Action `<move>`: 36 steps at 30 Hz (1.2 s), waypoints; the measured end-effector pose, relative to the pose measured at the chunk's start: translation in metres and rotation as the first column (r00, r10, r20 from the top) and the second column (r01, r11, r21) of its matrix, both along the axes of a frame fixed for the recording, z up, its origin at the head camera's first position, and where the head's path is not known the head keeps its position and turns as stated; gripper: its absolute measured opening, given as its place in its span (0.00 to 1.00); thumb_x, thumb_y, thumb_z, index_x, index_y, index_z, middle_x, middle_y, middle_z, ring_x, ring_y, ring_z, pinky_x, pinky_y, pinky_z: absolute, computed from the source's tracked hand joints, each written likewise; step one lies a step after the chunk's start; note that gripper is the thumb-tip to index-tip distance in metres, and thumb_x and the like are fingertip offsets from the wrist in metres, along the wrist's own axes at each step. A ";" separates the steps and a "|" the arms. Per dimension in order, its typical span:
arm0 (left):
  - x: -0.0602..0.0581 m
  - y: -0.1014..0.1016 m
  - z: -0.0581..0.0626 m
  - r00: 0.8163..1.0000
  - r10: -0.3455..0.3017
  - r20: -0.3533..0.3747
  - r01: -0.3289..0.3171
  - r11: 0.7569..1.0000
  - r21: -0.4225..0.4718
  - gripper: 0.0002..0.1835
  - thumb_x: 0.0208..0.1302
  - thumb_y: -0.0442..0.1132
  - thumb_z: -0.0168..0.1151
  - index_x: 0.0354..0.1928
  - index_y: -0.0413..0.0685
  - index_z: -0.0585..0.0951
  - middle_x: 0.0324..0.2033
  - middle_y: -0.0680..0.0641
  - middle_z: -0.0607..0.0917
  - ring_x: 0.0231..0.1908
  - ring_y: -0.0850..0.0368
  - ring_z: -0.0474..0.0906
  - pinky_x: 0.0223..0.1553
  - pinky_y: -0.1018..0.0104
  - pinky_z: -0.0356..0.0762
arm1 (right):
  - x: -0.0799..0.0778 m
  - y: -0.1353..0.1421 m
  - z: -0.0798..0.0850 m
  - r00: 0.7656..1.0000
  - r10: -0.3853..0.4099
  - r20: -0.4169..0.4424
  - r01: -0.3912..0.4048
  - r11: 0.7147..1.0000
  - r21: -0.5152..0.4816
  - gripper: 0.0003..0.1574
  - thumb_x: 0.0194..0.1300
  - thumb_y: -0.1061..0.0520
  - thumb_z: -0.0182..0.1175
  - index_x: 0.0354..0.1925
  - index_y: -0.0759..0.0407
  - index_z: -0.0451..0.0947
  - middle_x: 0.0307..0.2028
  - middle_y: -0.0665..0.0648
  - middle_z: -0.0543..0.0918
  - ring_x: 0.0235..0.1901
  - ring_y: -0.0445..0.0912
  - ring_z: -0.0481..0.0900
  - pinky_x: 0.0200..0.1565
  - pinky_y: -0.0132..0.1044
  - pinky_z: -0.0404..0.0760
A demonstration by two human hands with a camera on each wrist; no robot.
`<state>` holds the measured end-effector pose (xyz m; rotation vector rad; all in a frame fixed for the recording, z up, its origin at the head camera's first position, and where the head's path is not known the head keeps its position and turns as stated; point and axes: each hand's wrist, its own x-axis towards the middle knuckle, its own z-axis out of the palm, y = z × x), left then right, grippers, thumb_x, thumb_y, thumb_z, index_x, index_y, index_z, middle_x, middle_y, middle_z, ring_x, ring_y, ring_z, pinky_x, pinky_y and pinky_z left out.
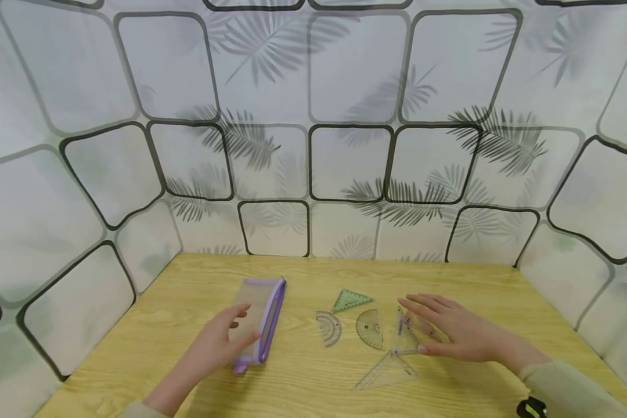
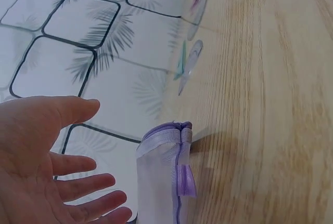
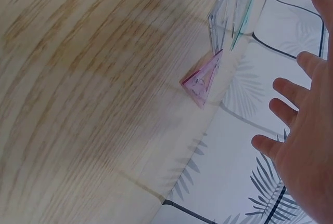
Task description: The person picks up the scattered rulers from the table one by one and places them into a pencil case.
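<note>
A mesh pencil case (image 1: pixel 252 295) with purple trim and a zip lies on the left. My left hand (image 1: pixel 214 342) hovers over its near left side, fingers spread and loosely bent, holding nothing; the left wrist view shows the palm beside the case. Over the right-hand set squares is my right hand (image 1: pixel 457 332), fingers extended and nothing held. Partly hidden under it is a pink set square (image 3: pixel 200 82). A clear set square (image 1: pixel 406 342) lies by its thumb, with another clear set square (image 1: pixel 389 373) nearer me.
A green set square (image 1: pixel 351 299) lies at the back middle of the wooden table (image 1: pixel 303 389). Two clear protractors, a left protractor (image 1: pixel 330 330) and a right protractor (image 1: pixel 368 328), lie in front of it. Patterned cloth (image 1: pixel 350 162) surrounds the table's back and sides.
</note>
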<state>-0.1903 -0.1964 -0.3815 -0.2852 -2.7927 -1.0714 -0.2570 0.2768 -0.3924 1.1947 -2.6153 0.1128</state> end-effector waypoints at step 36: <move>-0.004 0.029 -0.019 0.986 0.158 -0.050 -0.165 0.966 -0.198 0.32 0.51 0.52 0.75 0.55 0.38 0.81 0.45 0.44 0.81 0.43 0.52 0.80 0.44 0.55 0.86 | 0.006 -0.030 -0.012 0.910 0.103 0.403 -0.041 0.986 -0.160 0.59 0.54 0.34 0.69 0.74 0.54 0.58 0.70 0.67 0.66 0.70 0.80 0.50 0.65 0.81 0.54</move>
